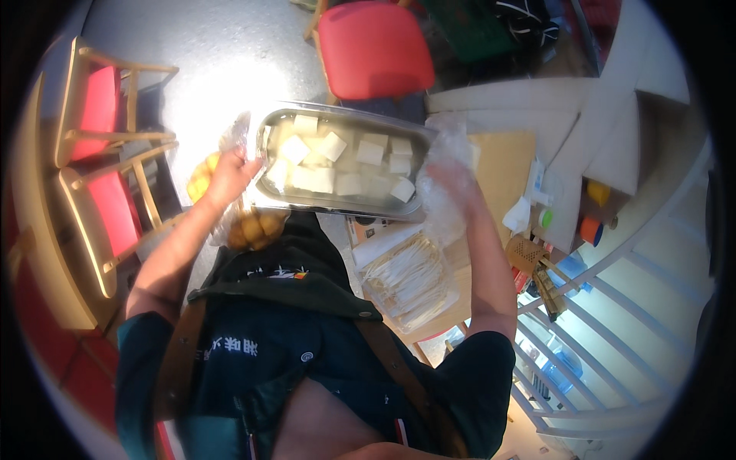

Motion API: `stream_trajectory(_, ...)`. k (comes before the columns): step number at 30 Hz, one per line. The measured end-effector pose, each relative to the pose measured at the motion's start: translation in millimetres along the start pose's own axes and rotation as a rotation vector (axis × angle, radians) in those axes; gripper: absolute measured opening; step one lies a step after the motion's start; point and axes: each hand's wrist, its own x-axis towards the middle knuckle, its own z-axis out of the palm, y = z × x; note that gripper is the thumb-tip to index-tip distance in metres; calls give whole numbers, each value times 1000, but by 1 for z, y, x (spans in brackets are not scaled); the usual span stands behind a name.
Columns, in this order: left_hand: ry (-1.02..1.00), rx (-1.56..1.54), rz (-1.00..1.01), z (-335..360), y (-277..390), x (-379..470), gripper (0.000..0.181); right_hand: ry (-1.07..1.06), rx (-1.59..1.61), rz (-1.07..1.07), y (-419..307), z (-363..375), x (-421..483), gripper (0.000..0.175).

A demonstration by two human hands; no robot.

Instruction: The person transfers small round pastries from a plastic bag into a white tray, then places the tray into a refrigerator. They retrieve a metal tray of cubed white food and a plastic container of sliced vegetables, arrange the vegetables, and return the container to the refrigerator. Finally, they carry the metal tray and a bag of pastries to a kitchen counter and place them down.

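Between my two hands is a rectangular metal pan [276,201] of white tofu blocks [370,152] in cloudy liquid. My left hand [233,175] grips the pan's left end, with clear plastic around the fingers. Bags of round yellow-orange produce [256,229] hang under and beside that hand. At the pan's right end, my right hand [451,181] is closed on the rim through a crumpled clear plastic bag [445,141], which partly hides the fingers. Below the pan's right half, a clear plastic tray of thin pale strands [407,276], perhaps noodles or mushrooms, lies on a wooden table.
A red-seated chair [375,49] stands beyond the pan, and wooden chairs with red seats [109,213] stand at the left. Cardboard [503,167], a white bottle [517,215] and a perforated basket [526,255] are at the right, beside a white railing [627,310].
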Motion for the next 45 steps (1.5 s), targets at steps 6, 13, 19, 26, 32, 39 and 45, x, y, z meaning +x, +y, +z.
stream_trajectory(6,61,65,-181,-38,53,17,23,-14,283,288,-20,-24,22,47)
stream_trajectory(13,85,-14,-192,-120,73,28,24,-11,238,31,-114,-23,53,45)
stream_trajectory(19,109,-133,-34,-227,96,71,28,101,298,155,-225,-24,119,37)
stream_trajectory(26,27,-268,-13,-316,136,118,30,68,740,9,-296,-14,192,30)
stream_trajectory(32,71,-275,166,-465,170,222,31,-4,236,-368,-426,-19,351,37)
stream_trajectory(39,153,-327,79,-554,264,326,27,-110,676,0,-553,-70,478,36)
stream_trajectory(45,243,-59,16,-627,319,446,30,69,120,-826,-612,-107,605,26)
